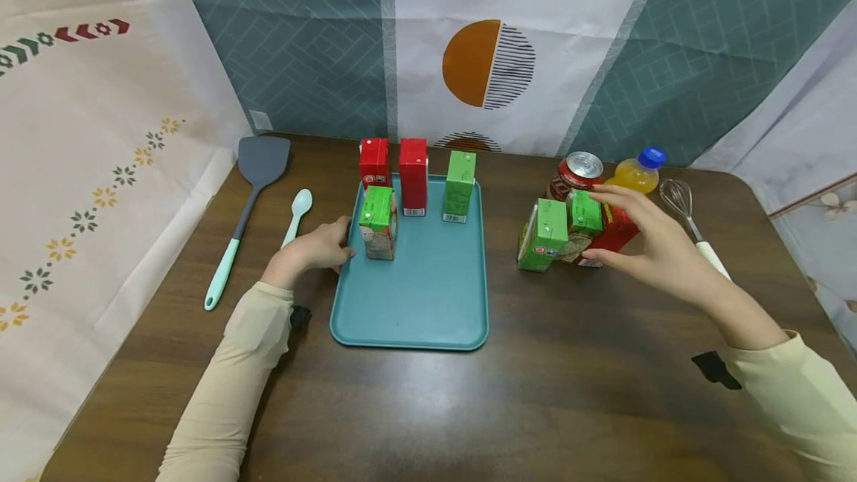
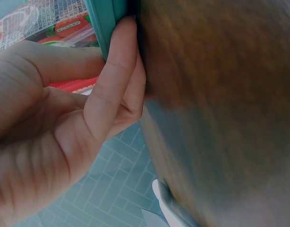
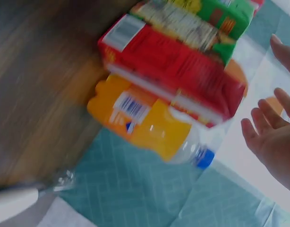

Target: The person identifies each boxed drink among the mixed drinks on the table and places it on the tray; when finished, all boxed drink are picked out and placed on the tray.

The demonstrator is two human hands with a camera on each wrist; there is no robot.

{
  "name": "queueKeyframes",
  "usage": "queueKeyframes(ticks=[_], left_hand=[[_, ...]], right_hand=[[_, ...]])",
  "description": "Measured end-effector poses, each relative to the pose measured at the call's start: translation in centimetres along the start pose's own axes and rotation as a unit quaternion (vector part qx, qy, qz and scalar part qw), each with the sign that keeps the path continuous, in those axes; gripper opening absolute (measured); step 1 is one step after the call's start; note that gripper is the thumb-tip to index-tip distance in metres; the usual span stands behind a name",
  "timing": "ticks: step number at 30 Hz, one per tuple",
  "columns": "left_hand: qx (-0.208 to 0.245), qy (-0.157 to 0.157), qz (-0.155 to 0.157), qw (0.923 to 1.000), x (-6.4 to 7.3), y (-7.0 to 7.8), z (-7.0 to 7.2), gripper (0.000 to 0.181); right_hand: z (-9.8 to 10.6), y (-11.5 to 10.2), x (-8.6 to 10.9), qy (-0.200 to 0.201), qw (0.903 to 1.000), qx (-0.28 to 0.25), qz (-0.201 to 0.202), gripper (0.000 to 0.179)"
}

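The left hand (image 1: pixel 323 245) pinches the left rim of a teal tray (image 1: pixel 415 311), thumb inside and fingers outside, as the left wrist view shows close up. On the tray stand two red drink cartons (image 1: pixel 413 178) at the back left, a green carton (image 1: pixel 459 188) at the back right and a green-topped carton (image 1: pixel 379 223) near the left hand. Over the right group the right hand (image 1: pixel 659 248) hovers with thumb and fingers spread, holding nothing. Below and beside it are a green carton (image 1: pixel 543 236), a green-topped carton (image 1: pixel 584 216) and a red carton (image 3: pixel 173 71).
Behind the right cartons stand a red soda can (image 1: pixel 576 173) and an orange juice bottle (image 1: pixel 636 172) with a blue cap. A whisk (image 1: pixel 689 218) lies to their right. Left of the tray lie a grey spatula (image 1: pixel 249 199) and a mint spoon (image 1: pixel 298 208). Patterned cloth (image 1: pixel 308 43) hangs behind.
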State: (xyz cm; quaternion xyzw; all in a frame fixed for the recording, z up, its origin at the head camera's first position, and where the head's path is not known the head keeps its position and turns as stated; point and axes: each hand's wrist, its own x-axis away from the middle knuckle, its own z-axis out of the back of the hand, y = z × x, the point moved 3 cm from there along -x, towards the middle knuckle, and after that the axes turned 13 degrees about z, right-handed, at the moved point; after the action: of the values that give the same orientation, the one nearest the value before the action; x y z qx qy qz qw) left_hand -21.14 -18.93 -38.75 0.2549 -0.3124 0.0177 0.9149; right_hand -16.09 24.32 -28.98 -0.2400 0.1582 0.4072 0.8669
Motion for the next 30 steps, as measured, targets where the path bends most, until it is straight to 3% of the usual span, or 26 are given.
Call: queueKeyframes(ticks=[7, 11, 16, 22, 26, 30], left_hand=[[0.002, -0.001, 0.000, 1.0000, 0.1, -0.1, -0.2, 0.065], [0.005, 0.001, 0.000, 1.0000, 0.1, -0.1, -0.2, 0.065], [0.000, 0.003, -0.001, 1.0000, 0.1, -0.1, -0.1, 0.065], [-0.002, 0.004, 0.004, 1.0000, -0.1, -0.3, -0.2, 0.065], [0.000, 0.003, 0.006, 1.0000, 0.0, -0.1, -0.2, 0.064], [0.001, 0.006, 0.002, 1.0000, 0.2, 0.1, -0.1, 0.064]], right_hand=[[1.7, 2.4, 1.8, -0.013, 0.9984, 0.046, -0.030, 0.084], [1.8, 3.6, 2.3, -0.021, 0.9967, 0.036, -0.069, 0.086], [1.3, 5.5, 2.9, -0.022, 0.9879, -0.030, -0.151, 0.088], [-0.4, 7.9, 3.7, -0.021, 0.9646, -0.139, -0.223, 0.083], [-1.4, 8.4, 4.2, -0.012, 0.9620, -0.153, -0.225, 0.076], [-1.4, 8.0, 4.4, 0.035, 0.9623, -0.168, -0.211, 0.070]])
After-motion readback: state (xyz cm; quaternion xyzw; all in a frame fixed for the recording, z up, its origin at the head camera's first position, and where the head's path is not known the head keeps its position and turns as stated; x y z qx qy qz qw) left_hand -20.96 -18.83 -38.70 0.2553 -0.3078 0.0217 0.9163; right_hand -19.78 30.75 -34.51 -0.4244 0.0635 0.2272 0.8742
